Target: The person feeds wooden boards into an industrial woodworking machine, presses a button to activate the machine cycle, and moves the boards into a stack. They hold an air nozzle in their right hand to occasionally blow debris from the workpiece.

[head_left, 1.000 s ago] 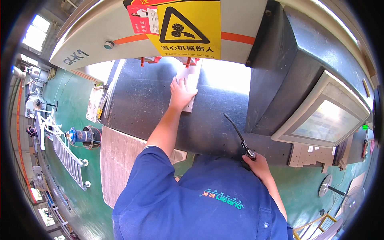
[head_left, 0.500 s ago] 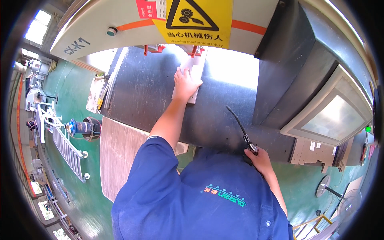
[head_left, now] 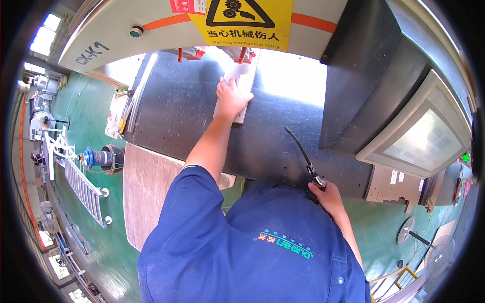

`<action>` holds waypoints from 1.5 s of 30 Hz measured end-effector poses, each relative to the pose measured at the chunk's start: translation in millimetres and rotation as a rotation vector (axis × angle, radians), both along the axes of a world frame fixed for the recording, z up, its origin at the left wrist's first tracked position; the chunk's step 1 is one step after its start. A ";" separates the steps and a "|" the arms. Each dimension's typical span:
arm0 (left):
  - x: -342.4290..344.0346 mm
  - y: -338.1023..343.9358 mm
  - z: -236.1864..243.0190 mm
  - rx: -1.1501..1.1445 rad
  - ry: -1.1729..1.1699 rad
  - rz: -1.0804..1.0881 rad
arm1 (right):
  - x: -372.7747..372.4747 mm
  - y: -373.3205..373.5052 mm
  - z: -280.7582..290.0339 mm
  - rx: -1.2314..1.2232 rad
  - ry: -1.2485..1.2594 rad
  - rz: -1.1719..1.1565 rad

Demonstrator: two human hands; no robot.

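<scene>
A pale, straight profile bar (head_left: 244,88) lies on the black machine table (head_left: 177,106), its far end beneath red-tipped clamps (head_left: 243,54). My left hand (head_left: 232,98) is closed over the near part of this bar, thumb toward the right edge and fingers pointing away from me. Close to my body, at the table's front edge, my right hand (head_left: 326,194) grips an air blow gun (head_left: 317,179). Its thin, dark, bent nozzle reaches up and left over the table, apart from the bar. My palm hides part of the gun's handle.
A machine housing with a yellow warning sign (head_left: 247,22) overhangs the far side. At right stands a tilted control screen (head_left: 422,136). A wood-grained board (head_left: 151,192) sits at the left front. Farther left are a white ladder-like frame (head_left: 83,187) and a blue canister (head_left: 93,158).
The whole scene has shifted slightly upward and left in the picture. Both hands keep their holds, the left on the profile bar and the right on the air blow gun.
</scene>
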State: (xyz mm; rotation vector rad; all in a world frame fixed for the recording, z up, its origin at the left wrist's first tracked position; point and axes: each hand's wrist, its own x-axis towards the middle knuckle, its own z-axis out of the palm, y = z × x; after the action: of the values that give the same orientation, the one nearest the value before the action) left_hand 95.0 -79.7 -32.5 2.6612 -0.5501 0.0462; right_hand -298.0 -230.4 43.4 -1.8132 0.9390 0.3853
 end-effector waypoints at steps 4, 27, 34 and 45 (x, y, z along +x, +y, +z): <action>5.9 -16.2 0.0 0.181 -0.046 -0.032 | -0.6 1.4 2.2 -0.011 0.021 -0.017; -11.2 11.5 6.5 -0.322 -0.218 -0.167 | -6.8 3.6 1.8 0.037 -0.019 -0.113; -31.4 45.1 167.6 -0.710 -0.581 -0.137 | 3.4 -0.7 6.5 0.012 -0.061 -0.023; 20.6 72.3 226.4 -0.502 -0.675 0.042 | -0.7 -5.7 2.0 -0.019 -0.113 0.021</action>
State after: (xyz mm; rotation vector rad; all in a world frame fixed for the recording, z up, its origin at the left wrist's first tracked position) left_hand 115.6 -7.3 193.9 2.1160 -0.5828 0.9833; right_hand -298.7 -236.1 45.4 -1.8429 0.8487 0.2844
